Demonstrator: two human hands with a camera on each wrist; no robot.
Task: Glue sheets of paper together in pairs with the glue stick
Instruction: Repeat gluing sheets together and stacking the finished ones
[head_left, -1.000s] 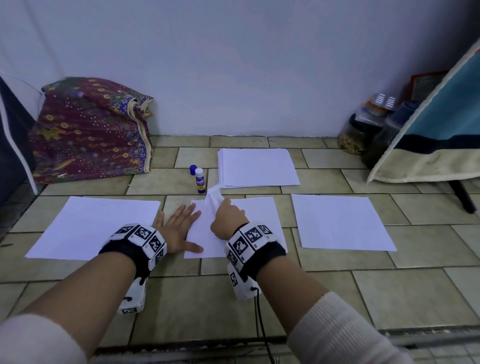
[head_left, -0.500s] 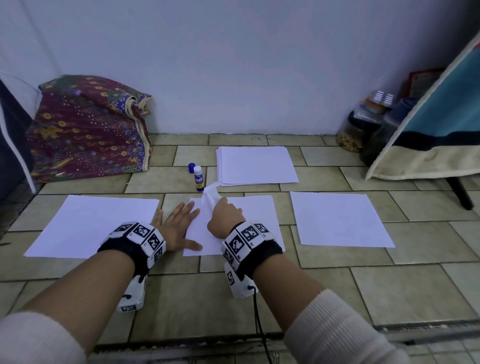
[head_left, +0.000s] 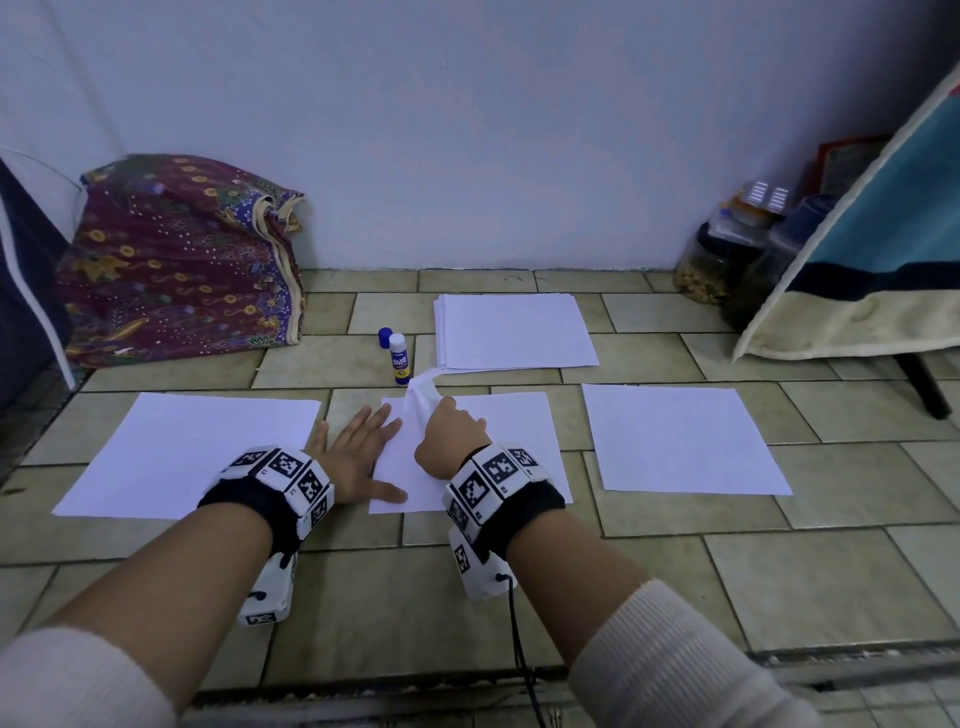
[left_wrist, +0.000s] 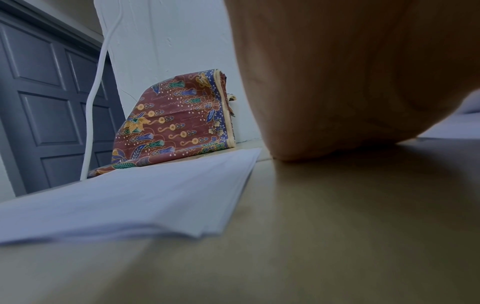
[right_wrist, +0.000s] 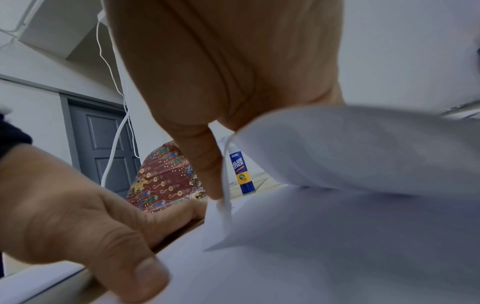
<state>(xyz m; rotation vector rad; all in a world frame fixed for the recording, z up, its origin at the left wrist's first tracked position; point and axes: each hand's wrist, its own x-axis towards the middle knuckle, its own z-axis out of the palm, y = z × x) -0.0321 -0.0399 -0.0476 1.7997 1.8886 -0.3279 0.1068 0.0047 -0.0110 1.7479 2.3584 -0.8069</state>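
Head view: the left hand (head_left: 358, 457) lies flat with fingers spread, palm down on the tiled floor (head_left: 779, 571), its thumb and fingertips pressing the left edge of the middle sheet pair (head_left: 514, 431). The right hand (head_left: 449, 441) is curled, its grip closed on the upper sheet's far left corner (head_left: 422, 395), which stands peeled up and bent back off the sheet beneath. The right wrist view shows the thumb (right_wrist: 207, 164) pinching that raised corner against the other fingers, the paper curving away to the right.

Compared with the frames from half a second and one second earlier, little differs: the left hand has stayed planted in the same pose, the right hand has kept its pinch on the corner, and the lifted flap stands at about the same height and place. No sheet on the floor has shifted.

The glue stick (head_left: 400, 358) stands upright on the floor just beyond the lifted corner, uncapped end up, with its blue cap (head_left: 385, 336) standing just behind it to the left; neither hand touches them. A stack of loose sheets (head_left: 517, 332) lies beyond, to the right of the glue stick, near the wall. A sheet to the left (head_left: 187, 452) and a sheet to the right (head_left: 680, 441) lie flat on either side of the middle one; the left wrist view shows the left one to be several layers at its near edge.

A folded batik cloth (head_left: 176, 260) leans against the wall at far left. Jars (head_left: 727, 260) stand at far right beside a hanging cloth (head_left: 883, 270).
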